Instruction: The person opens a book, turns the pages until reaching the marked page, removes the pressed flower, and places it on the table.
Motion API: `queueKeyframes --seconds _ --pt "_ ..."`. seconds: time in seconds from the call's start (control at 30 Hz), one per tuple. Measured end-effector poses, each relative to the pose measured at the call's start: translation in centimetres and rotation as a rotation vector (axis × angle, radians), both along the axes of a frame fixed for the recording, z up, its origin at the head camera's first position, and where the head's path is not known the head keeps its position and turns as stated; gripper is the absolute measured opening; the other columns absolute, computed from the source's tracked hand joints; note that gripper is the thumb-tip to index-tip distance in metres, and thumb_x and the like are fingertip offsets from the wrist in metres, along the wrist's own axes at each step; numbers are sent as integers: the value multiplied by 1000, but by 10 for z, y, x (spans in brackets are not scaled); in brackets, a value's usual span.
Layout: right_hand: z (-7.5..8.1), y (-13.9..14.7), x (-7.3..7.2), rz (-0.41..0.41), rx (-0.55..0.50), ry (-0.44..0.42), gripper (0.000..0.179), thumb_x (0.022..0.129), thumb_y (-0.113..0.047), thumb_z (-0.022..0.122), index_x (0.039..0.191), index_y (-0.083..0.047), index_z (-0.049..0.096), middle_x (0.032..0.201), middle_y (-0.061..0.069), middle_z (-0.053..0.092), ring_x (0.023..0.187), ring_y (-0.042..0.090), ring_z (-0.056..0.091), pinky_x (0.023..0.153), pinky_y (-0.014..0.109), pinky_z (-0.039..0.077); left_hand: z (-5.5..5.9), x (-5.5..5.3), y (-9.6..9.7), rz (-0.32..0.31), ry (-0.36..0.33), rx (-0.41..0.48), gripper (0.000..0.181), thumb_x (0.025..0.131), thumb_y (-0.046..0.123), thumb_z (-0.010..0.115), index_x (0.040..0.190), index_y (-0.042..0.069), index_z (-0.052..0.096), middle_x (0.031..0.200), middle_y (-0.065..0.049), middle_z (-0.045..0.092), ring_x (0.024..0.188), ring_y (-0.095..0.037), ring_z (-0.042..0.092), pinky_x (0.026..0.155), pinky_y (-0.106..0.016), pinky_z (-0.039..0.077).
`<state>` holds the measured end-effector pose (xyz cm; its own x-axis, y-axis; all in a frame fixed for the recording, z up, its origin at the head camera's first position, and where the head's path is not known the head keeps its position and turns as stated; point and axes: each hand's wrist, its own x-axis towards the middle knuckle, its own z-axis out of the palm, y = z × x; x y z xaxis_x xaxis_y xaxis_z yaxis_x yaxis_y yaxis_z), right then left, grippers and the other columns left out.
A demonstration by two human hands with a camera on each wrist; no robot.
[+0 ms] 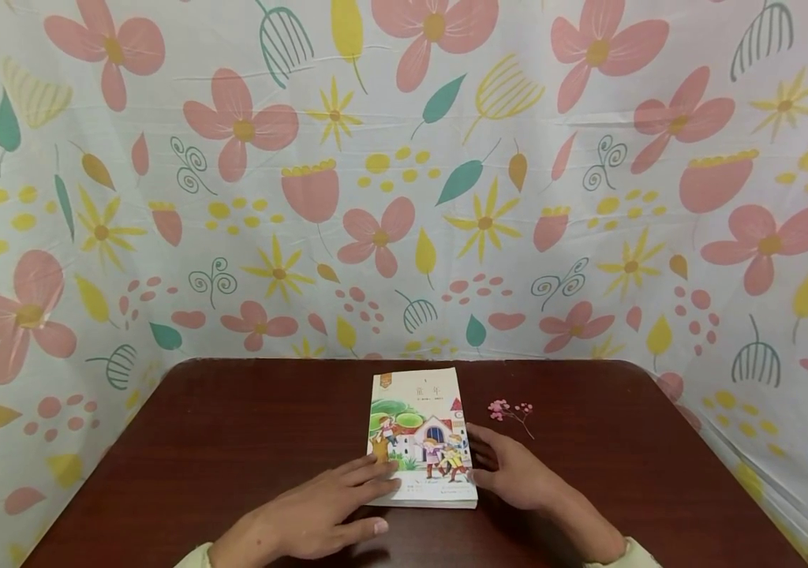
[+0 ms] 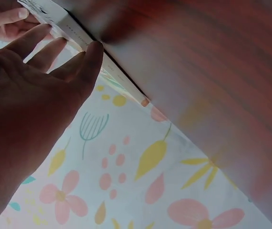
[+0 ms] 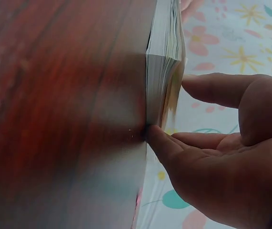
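Note:
A paperback book [image 1: 421,438] with an illustrated cover of children and a house lies closed on the dark table. My left hand [image 1: 326,505] rests its outstretched fingers on the cover's lower left part. In the left wrist view those fingers [image 2: 92,64] reach over the book's edge [image 2: 121,78]. At the right side of the book is my right hand [image 1: 518,469], thumb and fingers spread along the edge. From the right wrist, the thumb [image 3: 212,88] meets the cover's edge, while a fingertip [image 3: 155,133] sits low by the tabletop. The page block [image 3: 162,71] shows between them.
A small sprig of pink flowers [image 1: 510,412] lies on the table to the right of the book. The brown wooden table [image 1: 255,426] has its far edge against a flower-patterned curtain [image 1: 390,197], which also hangs along both sides.

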<state>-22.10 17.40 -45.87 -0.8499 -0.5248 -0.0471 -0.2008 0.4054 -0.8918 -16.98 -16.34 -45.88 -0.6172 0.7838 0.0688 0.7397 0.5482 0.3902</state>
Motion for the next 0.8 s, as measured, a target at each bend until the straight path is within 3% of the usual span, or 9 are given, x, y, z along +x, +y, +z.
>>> queueKeyframes --seconds 0.17,0.33,0.5,0.6,0.8 --pt "0 -1 1 -12 59 41 74 94 -7 68 153 7 26 152 27 39 139 43 39 105 51 41 1 -7 -6 75 29 23 57 104 55 38 151 24 45 159 3 34 146 -24 32 110 -49 37" --pt "2 -2 3 -11 116 119 74 93 -8 70 153 6 29 149 25 43 137 40 44 104 50 43 3 -21 -20 258 57 59 58 103 56 41 149 22 49 156 3 39 147 -25 31 109 -58 35" --pt "2 -2 6 -45 243 260 61 92 -16 72 146 -2 47 148 19 47 134 33 48 101 48 46 5 -31 -38 431 63 93 57 102 56 46 146 20 53 155 4 42 147 -26 31 109 -63 30" --pt "4 -2 8 -80 332 350 55 92 -22 72 142 -7 54 148 18 47 133 33 49 101 51 46 8 -34 -45 479 72 103 56 102 56 46 145 21 54 154 4 43 147 -26 32 110 -62 29" --pt "6 0 10 -161 403 444 56 94 -25 71 145 -11 53 151 15 44 139 35 43 106 57 38 13 -39 -55 523 115 112 60 101 61 42 143 21 55 153 2 44 146 -27 33 109 -63 29"
